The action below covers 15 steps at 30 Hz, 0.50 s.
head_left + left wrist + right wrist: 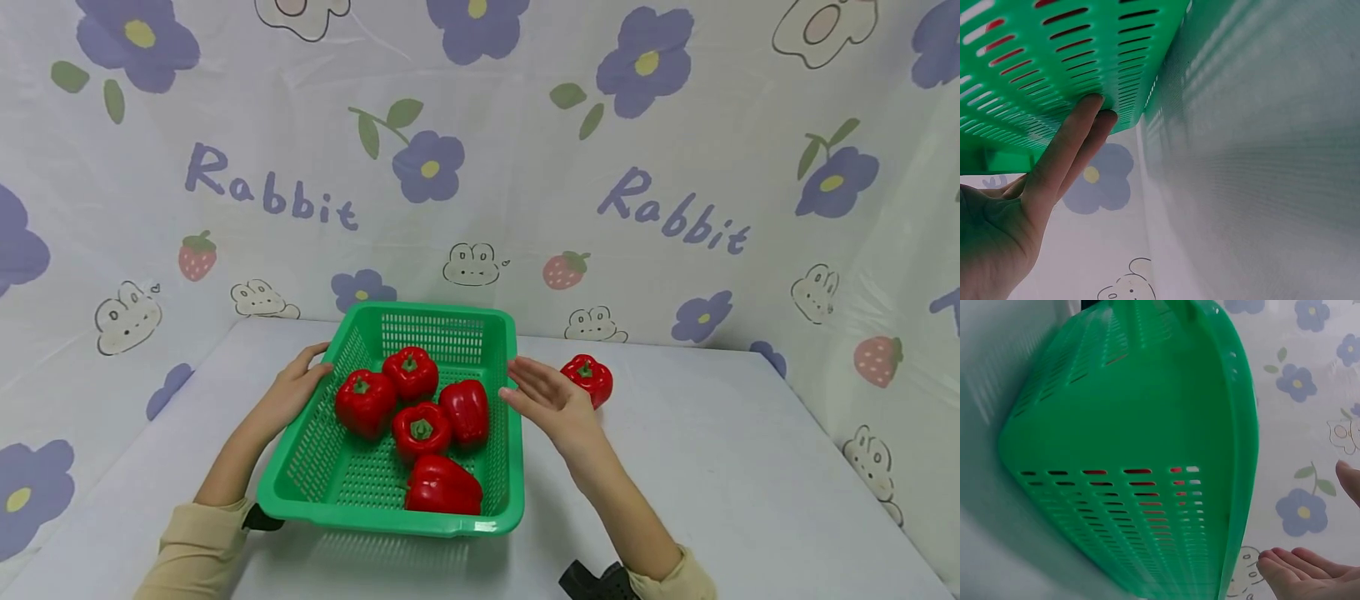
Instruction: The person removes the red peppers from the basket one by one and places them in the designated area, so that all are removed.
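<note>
Green basket (390, 523) on bench (750, 467); whether base sits fully flat, can't tell. Five red peppers (442, 485) loose inside — sharp tilt could roll them. Left grip (292, 392) holding left rim; right grip (555, 408) released, just off right rim — one-sided lift might tip load. Lone pepper (594, 379) beyond, easily knocked. Widest room bench right; patterned sheet (495, 217) bounds far edge.
</note>
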Tool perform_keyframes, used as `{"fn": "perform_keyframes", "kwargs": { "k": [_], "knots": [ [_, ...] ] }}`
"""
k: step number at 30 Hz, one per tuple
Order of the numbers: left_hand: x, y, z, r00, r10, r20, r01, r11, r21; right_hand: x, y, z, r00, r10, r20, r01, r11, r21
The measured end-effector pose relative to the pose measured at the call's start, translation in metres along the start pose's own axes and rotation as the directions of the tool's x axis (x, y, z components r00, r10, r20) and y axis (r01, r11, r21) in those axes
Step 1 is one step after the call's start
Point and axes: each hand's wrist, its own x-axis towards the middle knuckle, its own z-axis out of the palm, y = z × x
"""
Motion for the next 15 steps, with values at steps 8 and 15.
{"fn": "perform_keyframes", "kwargs": {
  "k": [8,15],
  "knots": [
    [0.0,0.0,0.0,1.0,0.009,0.0,-0.009,1.0,0.011,-0.004,0.0,0.014,0.999,0.013,0.037,-0.012,0.999,-0.032],
    [0.0,-0.001,0.0,1.0,0.013,0.005,-0.013,1.0,0.002,-0.006,-0.002,0.022,0.996,0.026,0.087,-0.023,0.999,-0.043]
  ]
}}
